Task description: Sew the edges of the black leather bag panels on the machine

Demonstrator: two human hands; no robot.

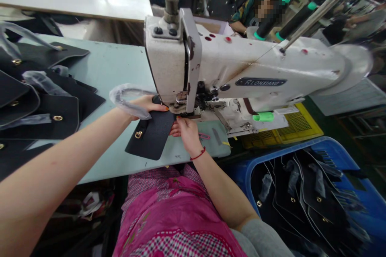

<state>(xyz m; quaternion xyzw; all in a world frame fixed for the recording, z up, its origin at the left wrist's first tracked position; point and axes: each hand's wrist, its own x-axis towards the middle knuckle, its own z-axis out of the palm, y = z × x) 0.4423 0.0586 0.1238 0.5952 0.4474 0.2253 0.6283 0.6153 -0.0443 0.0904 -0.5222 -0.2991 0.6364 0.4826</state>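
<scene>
A black leather bag panel [153,134] with a gold ring fitting lies partly under the head of a white sewing machine [169,60]. My left hand [147,104] grips the panel's far edge close to the needle area, thumb on top and the other fingers mostly hidden. Around that wrist loops a plastic-wrapped handle [125,95] attached to the panel. On the panel's right edge, my right hand [184,129] pinches the leather between thumb and curled fingers. The needle itself is hard to make out.
More black panels with wrapped handles [51,108] are piled on the table's left. A blue bin [251,168] of similar panels stands at lower right, beside a yellow crate [297,124]. A pink clip-like item [204,136] lies on the pale tabletop [111,164]. A co-worker sits behind the machine.
</scene>
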